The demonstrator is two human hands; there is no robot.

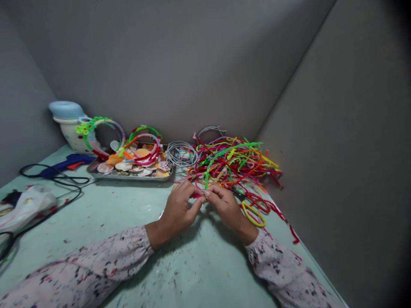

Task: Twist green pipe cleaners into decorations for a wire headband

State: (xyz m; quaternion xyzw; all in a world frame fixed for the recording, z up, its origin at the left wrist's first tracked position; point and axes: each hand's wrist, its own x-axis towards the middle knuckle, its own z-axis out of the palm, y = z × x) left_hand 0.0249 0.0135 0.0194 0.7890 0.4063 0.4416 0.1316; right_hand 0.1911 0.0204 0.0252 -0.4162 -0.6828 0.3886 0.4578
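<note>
My left hand [182, 206] is closed in a pinch on a pink pipe cleaner [197, 196], which shows between thumb and fingers. My right hand [227, 208] pinches close beside it, fingertips nearly touching those of the left. A green pipe cleaner [206, 181] rises from between the two hands; its lower end is hidden by the fingers, so how it meets the pink one cannot be seen. Just beyond the hands lies a tangled heap of colourful pipe cleaners [234, 160]. Scissors with yellow handles [253, 214] lie beside my right wrist, partly covered.
A metal tray [135, 178] of seashells stands at the back, with decorated headbands [123, 132] on it. Coiled grey wire [182, 155] sits beside it. To the left are a white jar with a blue lid [69, 128], a blue glue gun [66, 164], a black cord [75, 194] and a plastic bag [30, 205].
</note>
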